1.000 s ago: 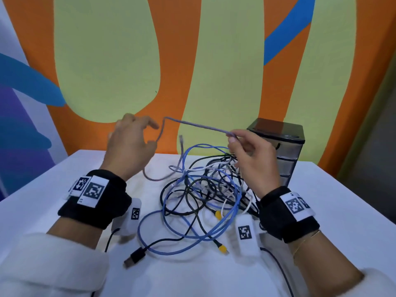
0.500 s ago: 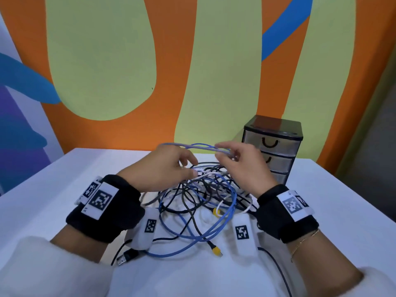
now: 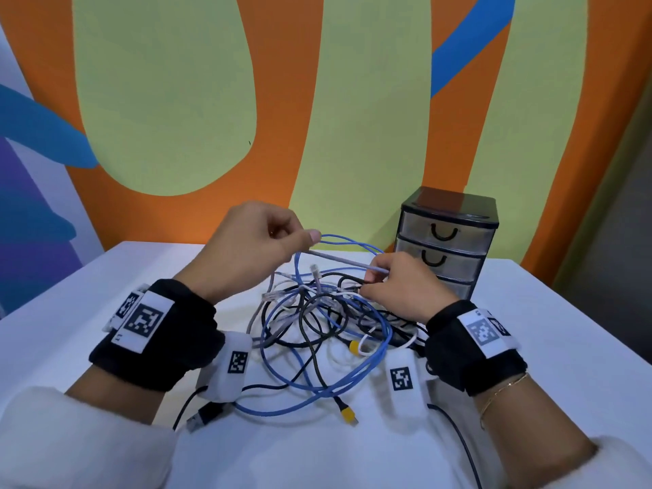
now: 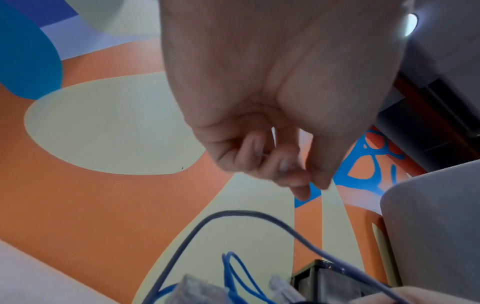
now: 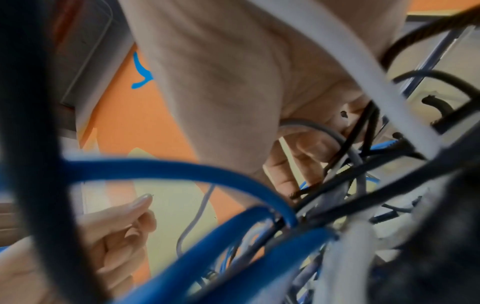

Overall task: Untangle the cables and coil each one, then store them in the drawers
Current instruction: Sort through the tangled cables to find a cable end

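We have drawn the thin pale grey cable [image 3: 340, 260] taut and low over the tangled heap of blue, black and white cables [image 3: 317, 322], where a second ago it arched high; one strand is coming free. Our left hand [image 3: 247, 248] pinches one end of the span, our right hand [image 3: 398, 284] the other. The grey three-drawer plastic cabinet [image 3: 446, 241] stands shut just behind, on the white surface [image 3: 529, 330].

Studio-like room, bright painted mural wall [image 3: 197, 100], white table [image 3: 529, 312]
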